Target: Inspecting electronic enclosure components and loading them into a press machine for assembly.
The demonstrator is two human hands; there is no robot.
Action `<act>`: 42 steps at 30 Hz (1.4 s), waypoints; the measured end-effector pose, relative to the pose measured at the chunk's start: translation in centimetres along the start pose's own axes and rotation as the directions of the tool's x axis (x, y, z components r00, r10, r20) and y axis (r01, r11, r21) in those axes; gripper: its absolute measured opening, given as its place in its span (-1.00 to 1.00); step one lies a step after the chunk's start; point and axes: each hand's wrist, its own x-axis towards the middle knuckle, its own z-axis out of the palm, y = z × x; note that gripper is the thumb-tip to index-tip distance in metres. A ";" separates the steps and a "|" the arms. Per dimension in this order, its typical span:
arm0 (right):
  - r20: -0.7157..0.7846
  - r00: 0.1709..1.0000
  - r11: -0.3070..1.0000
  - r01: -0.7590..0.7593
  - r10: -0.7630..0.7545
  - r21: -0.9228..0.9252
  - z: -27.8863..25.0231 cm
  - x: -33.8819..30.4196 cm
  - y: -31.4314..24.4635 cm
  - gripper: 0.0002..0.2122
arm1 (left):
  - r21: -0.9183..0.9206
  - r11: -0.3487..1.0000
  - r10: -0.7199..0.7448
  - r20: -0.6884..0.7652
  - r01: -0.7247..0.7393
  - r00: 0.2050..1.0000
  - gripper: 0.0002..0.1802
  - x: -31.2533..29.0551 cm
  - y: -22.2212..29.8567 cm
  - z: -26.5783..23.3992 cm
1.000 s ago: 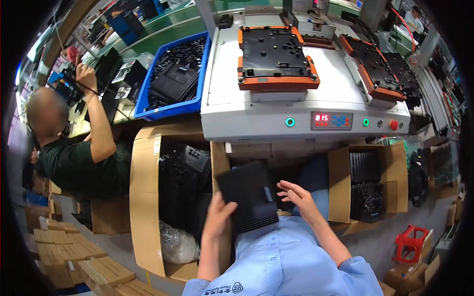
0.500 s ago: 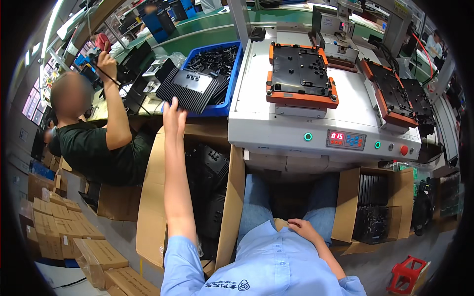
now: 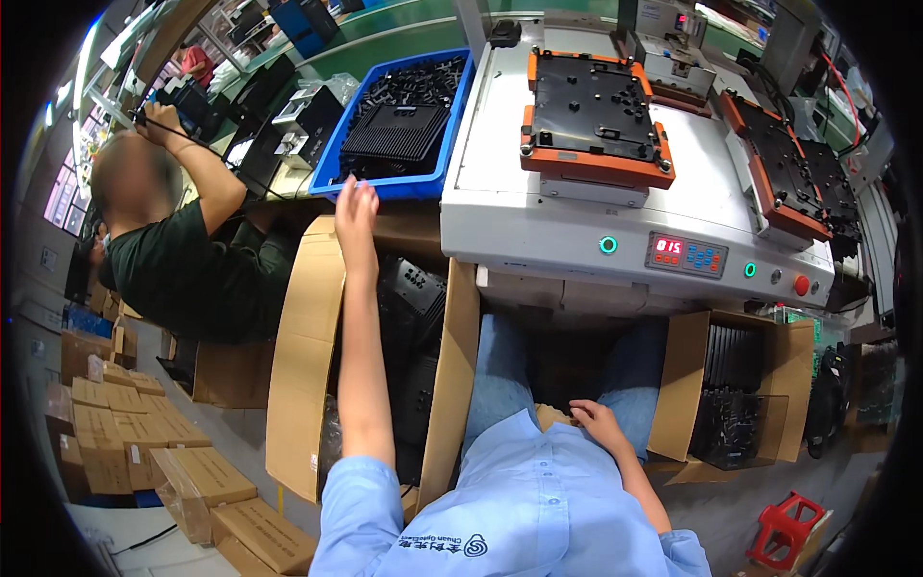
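Note:
My left hand (image 3: 356, 210) is raised in front of the blue bin (image 3: 385, 188), fingers stretched up by its front wall, holding nothing. A black finned metal housing (image 3: 396, 133) lies in the bin on top of other dark parts, just beyond my fingertips. Resting in my lap, my right hand (image 3: 598, 423) is empty, its fingers loosely extended. Below my left forearm stands an open cardboard box (image 3: 300, 365) with more black housings (image 3: 415, 288) inside.
A white machine (image 3: 538, 231) with lit buttons carries two orange-edged fixtures holding black plates (image 3: 594, 106). At right sits a cardboard box (image 3: 678, 385) of black parts, with a red stool (image 3: 786, 531) on the floor. A co-worker (image 3: 192, 260) sits at left.
The finned housing, tilted at my left hand before, now lies in the blue bin, out of my hand. My left hand has come slightly lower and right. The co-worker's raised arm has shifted left.

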 end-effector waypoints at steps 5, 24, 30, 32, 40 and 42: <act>-0.005 1.000 0.999 -0.030 0.030 0.025 0.3 0.2 0.5 -0.75 | 0.796 0.581 0.028 0.185 -0.167 0.982 -0.32 -14.6 -3.4 -5.8; -0.038 0.993 0.973 0.120 -0.115 0.197 -15.2 -11.4 -15.7 -0.73 | 0.926 0.351 0.145 0.097 -0.143 0.985 -0.43 -21.6 -10.4 -10.6; -0.669 0.741 0.949 -0.251 0.060 -0.192 -24.0 -17.3 -10.1 -0.81 | 0.935 0.337 0.261 0.023 -0.113 0.965 -0.56 -19.8 -8.1 -9.3; -0.714 0.700 0.913 -0.305 0.022 -0.271 -24.7 -17.4 -7.0 -0.85 | 0.931 0.344 0.283 0.020 -0.120 0.959 -0.57 -19.3 -7.9 -9.4; -0.632 0.775 0.885 -0.279 -0.021 -0.372 -23.6 -14.5 -0.1 -0.75 | 0.824 0.566 0.347 -0.251 0.012 0.903 -0.59 -19.9 -5.9 -8.9; -0.627 0.776 0.875 -0.258 -0.063 -0.408 -23.4 -15.1 -0.3 -0.72 | 0.770 0.634 0.313 -0.335 0.067 0.889 -0.57 -19.6 -5.7 -7.2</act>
